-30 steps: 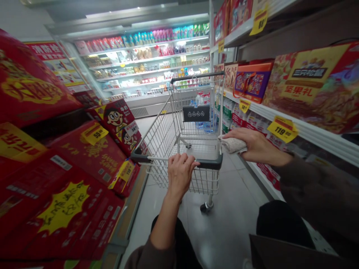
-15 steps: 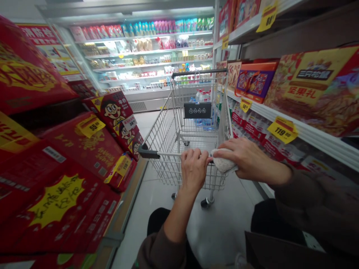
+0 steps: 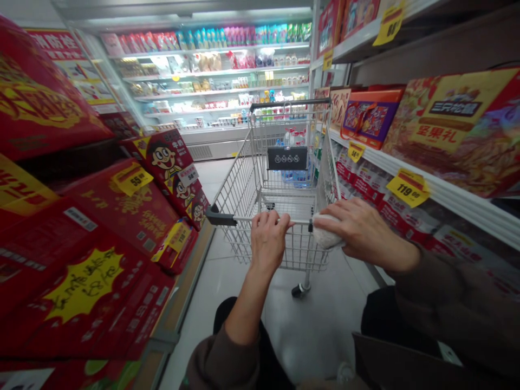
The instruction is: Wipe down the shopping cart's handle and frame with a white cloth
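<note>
A wire shopping cart stands in front of me, its basket bare of goods as far as I can see. My left hand has its fingers curled over the front rail of the cart, left of the rail's middle. To the right, my right hand is closed around a light grey cloth, which is pressed against the rail near the right corner. A dark plastic corner piece caps the rail's left end. Across the cart's far end runs a dark handle.
Red gift boxes are stacked close on the left. On the right, a shelf carries boxed goods above wrapped bottles. A lit refrigerated display stands behind the cart, with bottled water packs beyond the basket.
My left hand has slid a little left along the rail, away from the cloth. My right hand and the cloth have shifted slightly right.
</note>
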`<state>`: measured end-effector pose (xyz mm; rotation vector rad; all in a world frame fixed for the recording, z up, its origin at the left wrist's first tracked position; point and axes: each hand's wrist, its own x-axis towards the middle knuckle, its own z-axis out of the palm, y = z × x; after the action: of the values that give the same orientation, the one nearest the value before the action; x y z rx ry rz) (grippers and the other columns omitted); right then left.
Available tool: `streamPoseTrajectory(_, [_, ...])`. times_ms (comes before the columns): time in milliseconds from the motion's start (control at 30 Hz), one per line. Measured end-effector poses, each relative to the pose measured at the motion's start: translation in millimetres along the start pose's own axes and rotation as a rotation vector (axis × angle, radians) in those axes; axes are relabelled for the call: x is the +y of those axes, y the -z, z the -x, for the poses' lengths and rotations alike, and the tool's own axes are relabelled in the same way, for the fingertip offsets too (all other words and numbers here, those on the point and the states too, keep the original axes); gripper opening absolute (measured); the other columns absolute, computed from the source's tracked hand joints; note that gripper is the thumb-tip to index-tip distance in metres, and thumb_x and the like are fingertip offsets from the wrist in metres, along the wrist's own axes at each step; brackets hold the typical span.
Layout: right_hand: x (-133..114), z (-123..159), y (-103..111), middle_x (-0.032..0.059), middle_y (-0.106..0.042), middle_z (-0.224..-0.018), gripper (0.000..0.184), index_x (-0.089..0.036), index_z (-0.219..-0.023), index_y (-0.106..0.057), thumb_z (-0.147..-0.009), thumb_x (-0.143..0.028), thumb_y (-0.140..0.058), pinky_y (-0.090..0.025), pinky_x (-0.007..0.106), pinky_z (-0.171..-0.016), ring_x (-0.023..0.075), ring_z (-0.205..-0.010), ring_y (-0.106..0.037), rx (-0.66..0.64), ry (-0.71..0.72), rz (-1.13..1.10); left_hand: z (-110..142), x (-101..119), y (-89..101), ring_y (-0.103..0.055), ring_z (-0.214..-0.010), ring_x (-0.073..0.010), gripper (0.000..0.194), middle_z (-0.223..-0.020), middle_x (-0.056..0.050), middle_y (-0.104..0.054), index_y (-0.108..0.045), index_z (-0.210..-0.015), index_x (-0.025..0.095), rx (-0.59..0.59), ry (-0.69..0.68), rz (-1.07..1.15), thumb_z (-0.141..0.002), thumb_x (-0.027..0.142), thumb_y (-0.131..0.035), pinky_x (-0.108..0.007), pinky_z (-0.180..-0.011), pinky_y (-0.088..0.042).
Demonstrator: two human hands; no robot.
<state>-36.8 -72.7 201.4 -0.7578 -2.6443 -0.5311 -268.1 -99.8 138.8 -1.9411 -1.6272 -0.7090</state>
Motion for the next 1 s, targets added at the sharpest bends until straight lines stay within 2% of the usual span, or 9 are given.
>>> streamPoseTrajectory(67, [-13,-12,-2,0.0052,-0.07,-0.108,0.047,-0.027,-0.11,-0.063,-0.071,0.0,-0.06,-0.035,0.036,-0.082,0.0238,-0.1,-0.059,0.022,0.004,0.031,-2,3,-0.1,-0.051,-0.085,-0.0225,0.025,-0.084,-0.004,-0.06,-0.063,-0.089,0.024,-0.008,-0.021,0.005,-0.1,0.04,-0.046,-0.038,-0.082,-0.034])
streamPoseTrajectory(133, [-12,-12,-3,0.0053,-0.07,-0.109,0.049,-0.027,-0.112,-0.062,-0.071,0.0,-0.059,-0.035,0.036,-0.083,0.0236,-0.101,-0.059,0.027,0.013,0.033,-3,2,1.1,-0.051,-0.085,-0.022,0.026,-0.084,-0.004,-0.06,-0.063,-0.089,0.025,-0.026,-0.049,0.01,-0.1,0.041,-0.046,-0.037,-0.08,-0.034])
streamPoseTrajectory(300, [24,25,1,0.0034,-0.067,-0.12,0.067,-0.029,-0.123,-0.058,-0.062,0.0,-0.06,-0.036,0.035,-0.083,0.024,-0.104,-0.06,-0.008,0.035,-0.026,-2,-6,5.8,-0.051,-0.082,-0.0211,0.028,-0.081,-0.002,-0.06,-0.062,-0.087,0.025,-0.028,-0.057,0.026,-0.099,0.045,-0.046,-0.036,-0.079,-0.034])
streamPoseTrajectory(367, [28,34,2,0.0037,-0.067,-0.121,0.069,-0.029,-0.124,-0.057,-0.061,-0.001,-0.059,-0.037,0.036,-0.083,0.0248,-0.103,-0.059,-0.005,0.02,0.006,0,-4,5.9,-0.05,-0.081,-0.021,0.028,-0.08,-0.002,-0.06,-0.061,-0.086,0.025,-0.017,-0.041,0.027,-0.099,0.044,-0.046,-0.037,-0.08,-0.034])
streamPoseTrajectory(533, [-4,10,-3,0.0067,-0.07,-0.113,0.049,-0.026,-0.116,-0.06,-0.072,-0.003,-0.058,-0.037,0.039,-0.084,0.0252,-0.101,-0.059,0.035,0.044,0.127,-1,19,4.3,-0.05,-0.084,-0.0219,0.024,-0.082,-0.003,-0.06,-0.061,-0.087,0.024,-0.015,-0.004,0.034,-0.1,0.038,-0.047,-0.038,-0.081,-0.034])
streamPoseTrajectory(633, [-15,-1,-7,0.007,-0.07,-0.113,0.049,-0.026,-0.118,-0.06,-0.076,-0.002,-0.055,-0.038,0.039,-0.085,0.0248,-0.102,-0.06,0.064,0.065,0.122,-3,29,6.2,-0.052,-0.085,-0.0219,0.02,-0.084,-0.003,-0.061,-0.061,-0.089,0.024,-0.043,-0.02,0.047,-0.1,0.035,-0.048,-0.038,-0.081,-0.035])
streamPoseTrajectory(733, [0,14,-6,0.006,-0.068,-0.121,0.056,-0.027,-0.121,-0.058,-0.071,-0.002,-0.056,-0.039,0.04,-0.087,0.0257,-0.108,-0.059,0.059,0.055,0.081,0,21,10.9,-0.054,-0.087,-0.021,0.021,-0.088,-0.002,-0.063,-0.062,-0.094,0.025,-0.066,-0.054,0.072,-0.101,0.036,-0.045,-0.038,-0.084,-0.035])
streamPoseTrajectory(867, [25,44,-3,0.0064,-0.064,-0.129,0.062,-0.026,-0.124,-0.056,-0.066,-0.005,-0.06,-0.039,0.041,-0.088,0.0287,-0.111,-0.059,0.032,0.032,0.079,9,-3,14.4,-0.055,-0.092,-0.0219,0.019,-0.093,-0.002,-0.066,-0.063,-0.105,0.028,-0.026,0.011,0.031,-0.101,0.032,-0.045,-0.04,-0.092,-0.035])
streamPoseTrajectory(1000, [9,31,-10,0.0061,-0.068,-0.121,0.05,-0.026,-0.119,-0.058,-0.073,-0.006,-0.06,-0.039,0.041,-0.087,0.0269,-0.106,-0.059,0.079,0.027,0.143,12,-3,12.5,-0.055,-0.092,-0.0217,0.02,-0.095,-0.002,-0.066,-0.063,-0.106,0.029,-0.06,0.033,0.005,-0.099,0.022,-0.046,-0.041,-0.093,-0.036])
